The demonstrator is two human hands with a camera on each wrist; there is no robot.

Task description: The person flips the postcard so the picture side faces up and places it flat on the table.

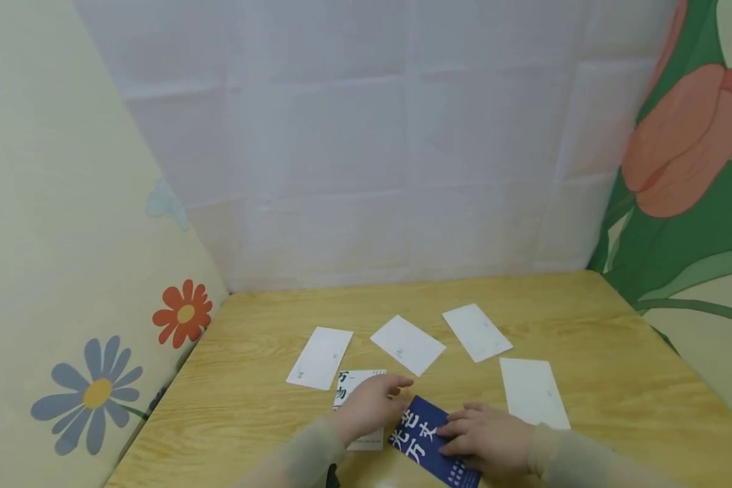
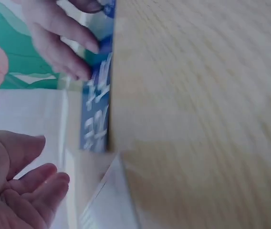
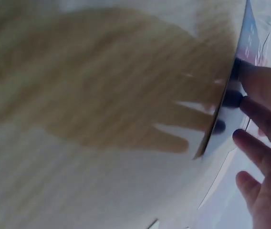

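Observation:
A dark blue card [image 1: 423, 447] with large white Chinese characters lies slanted on the table at the front. My right hand [image 1: 494, 437] rests its fingertips on the card's right side, fingers spread; the right wrist view has these fingers [image 3: 252, 143] at the glossy surface. To the left, my left hand [image 1: 372, 404] is over a white card [image 1: 366, 442] printed with black characters and covers its middle. In the left wrist view its fingers [image 2: 49, 191] are loosely bent around nothing, apart from the blue card [image 2: 96, 114].
Several plain white cards lie in an arc beyond the hands: one at left [image 1: 320, 358], one in the middle [image 1: 409, 344], one at back right [image 1: 477, 332] and one at right [image 1: 533, 393]. The wood-grain table [image 1: 238, 379] meets a pale cloth backdrop [image 1: 402, 169] and floral side panels.

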